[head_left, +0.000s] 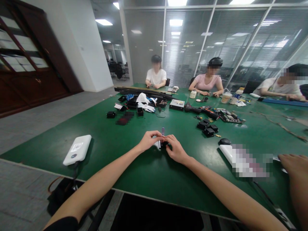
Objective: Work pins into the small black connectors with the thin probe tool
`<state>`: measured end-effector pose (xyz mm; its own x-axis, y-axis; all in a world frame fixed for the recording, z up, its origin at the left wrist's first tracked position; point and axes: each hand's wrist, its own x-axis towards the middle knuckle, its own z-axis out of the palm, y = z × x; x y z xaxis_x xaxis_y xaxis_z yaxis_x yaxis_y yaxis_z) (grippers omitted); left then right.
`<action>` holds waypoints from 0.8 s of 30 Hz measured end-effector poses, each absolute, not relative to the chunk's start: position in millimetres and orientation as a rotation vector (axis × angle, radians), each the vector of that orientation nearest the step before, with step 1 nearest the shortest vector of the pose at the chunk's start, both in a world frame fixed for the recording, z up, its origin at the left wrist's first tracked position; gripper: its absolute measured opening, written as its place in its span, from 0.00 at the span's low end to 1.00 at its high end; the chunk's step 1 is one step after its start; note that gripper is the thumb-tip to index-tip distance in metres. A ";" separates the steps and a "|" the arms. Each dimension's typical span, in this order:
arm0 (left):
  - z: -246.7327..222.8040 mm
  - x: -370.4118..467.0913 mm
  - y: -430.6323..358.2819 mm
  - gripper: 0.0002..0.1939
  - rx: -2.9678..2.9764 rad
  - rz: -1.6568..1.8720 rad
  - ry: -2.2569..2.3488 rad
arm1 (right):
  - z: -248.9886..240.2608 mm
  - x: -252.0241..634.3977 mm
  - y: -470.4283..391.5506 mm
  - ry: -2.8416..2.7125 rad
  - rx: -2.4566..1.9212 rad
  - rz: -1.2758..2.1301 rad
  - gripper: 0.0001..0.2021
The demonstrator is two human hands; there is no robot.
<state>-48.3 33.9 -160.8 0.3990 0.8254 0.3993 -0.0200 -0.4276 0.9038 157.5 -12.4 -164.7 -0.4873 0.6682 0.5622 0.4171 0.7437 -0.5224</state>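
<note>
Both of my hands meet near the middle of the green table [120, 144]. My left hand [151, 140] has its fingers closed at the base of a small screwdriver with a clear purplish handle [163, 131], which stands upright. My right hand [176, 149] is curled around a small black part [164, 144], its fingertips touching those of my left hand. A white piece shows at the left side of the black part. The fingers hide the screwdriver's lower end and most of the part.
A white power bank [78, 149] lies to the left, a white device [227, 155] to the right. Black boxes [208, 127], a power drill [192, 108], a circuit board [229, 116] and gloves [145, 104] lie farther back. Three people sit opposite; another person's arm [298, 183] rests at the right.
</note>
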 end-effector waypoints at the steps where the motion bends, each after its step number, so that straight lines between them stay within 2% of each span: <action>1: -161.4 -48.3 34.2 0.14 1.735 1.155 0.710 | -164.7 157.3 -12.4 -2.153 -0.814 0.406 0.20; 9: -164.1 -48.9 36.4 0.13 1.726 1.140 0.697 | -163.3 156.6 -13.9 -2.156 -0.829 0.405 0.18; 24: -163.7 -48.7 33.4 0.18 1.727 1.157 0.713 | -164.4 155.2 -12.1 -2.136 -0.814 0.402 0.15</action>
<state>-48.7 33.4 -163.7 0.3928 0.8310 0.3939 -0.0215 -0.4199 0.9073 155.2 -12.1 -164.4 -0.4747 0.6693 0.5715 0.4159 0.7429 -0.5246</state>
